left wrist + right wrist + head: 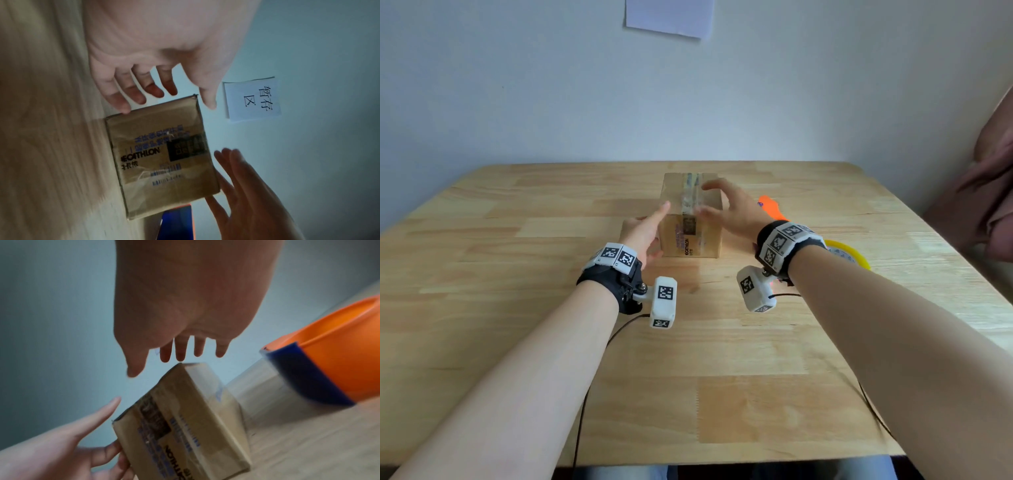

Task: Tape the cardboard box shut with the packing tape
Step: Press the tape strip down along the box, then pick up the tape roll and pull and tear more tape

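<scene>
A closed box (690, 219) sits mid-tabletop (517, 342), its long axis and taped seam running away from the person. The left hand (643, 233), grip spread, is at the box's left side; the right hand (729, 212), grip spread, hovers over its right edge. The tape roll (849, 255) lies right of the box, nearer the right hand.

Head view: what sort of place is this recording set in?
Probably a small packing or storage corner indoors: a wooden table against a bare wall, a paper sign pinned up, and a cardboard box beside a tape dispenser.
</scene>
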A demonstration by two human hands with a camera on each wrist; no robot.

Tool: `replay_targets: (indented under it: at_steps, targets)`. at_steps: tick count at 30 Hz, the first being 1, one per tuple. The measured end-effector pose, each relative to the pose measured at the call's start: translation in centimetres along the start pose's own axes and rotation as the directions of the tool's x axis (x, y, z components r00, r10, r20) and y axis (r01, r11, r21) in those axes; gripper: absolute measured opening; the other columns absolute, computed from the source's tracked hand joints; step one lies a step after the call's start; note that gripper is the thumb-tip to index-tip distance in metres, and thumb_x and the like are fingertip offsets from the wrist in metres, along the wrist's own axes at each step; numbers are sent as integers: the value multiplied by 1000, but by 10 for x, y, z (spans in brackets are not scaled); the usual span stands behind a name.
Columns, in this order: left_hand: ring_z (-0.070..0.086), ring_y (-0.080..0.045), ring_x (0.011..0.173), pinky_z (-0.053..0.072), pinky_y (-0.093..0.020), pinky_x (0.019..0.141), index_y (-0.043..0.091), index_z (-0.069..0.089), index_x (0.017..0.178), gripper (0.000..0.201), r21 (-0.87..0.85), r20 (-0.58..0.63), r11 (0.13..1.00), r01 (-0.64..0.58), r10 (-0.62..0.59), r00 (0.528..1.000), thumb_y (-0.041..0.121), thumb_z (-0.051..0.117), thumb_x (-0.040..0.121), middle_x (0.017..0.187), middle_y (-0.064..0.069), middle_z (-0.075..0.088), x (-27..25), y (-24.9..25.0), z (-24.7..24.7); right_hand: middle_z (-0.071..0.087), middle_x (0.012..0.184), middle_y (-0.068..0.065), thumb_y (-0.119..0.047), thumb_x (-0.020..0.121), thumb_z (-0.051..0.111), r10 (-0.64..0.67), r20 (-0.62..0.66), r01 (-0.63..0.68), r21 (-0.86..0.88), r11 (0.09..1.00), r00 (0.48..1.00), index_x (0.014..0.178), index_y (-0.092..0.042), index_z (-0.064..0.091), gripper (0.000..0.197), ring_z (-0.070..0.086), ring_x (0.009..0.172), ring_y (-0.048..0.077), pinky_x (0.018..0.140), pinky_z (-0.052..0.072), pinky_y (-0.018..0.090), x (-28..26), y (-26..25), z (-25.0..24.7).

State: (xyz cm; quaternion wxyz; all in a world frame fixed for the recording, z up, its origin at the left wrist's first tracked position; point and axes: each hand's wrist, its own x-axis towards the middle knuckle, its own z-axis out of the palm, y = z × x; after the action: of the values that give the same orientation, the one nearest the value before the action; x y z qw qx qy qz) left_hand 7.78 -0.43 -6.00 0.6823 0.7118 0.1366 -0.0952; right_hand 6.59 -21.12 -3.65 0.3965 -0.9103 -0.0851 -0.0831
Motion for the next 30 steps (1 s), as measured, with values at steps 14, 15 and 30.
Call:
replay_targets:
  at_steps: [14,15,30]
  targets:
    - [53,-15,54,37,-26,48,14,65,71,38,48,-48,997,-58,60,997,33,56,102,67,1,58,-45,-24,60,70,89,7,-50,75,76,558,-111,-506,-590,629,822,95,-12,62,45,66,81,29,70,54,34,-90,65,-82]
    - [55,-16,61,39,-26,50,11,72,86,25,93,-36,995,-37,40,999,24,58,101,76,0,62,-46,-24,62,69,94,6,-54,70,81,575,-94,-515,-577,634,813,103,-13,59,57,67,87,30,74,55,36,-95,69,-82]
    - [68,-23,94,52,-37,80,14,75,117,23,126,350,987,-97,47,936,21,70,96,108,-3,77,-91,4,75,62,98,3,-28,86,65,400,-341,-365,164,916,851,124,-24,55,39,60,87,22,68,45,30,-88,4,-93]
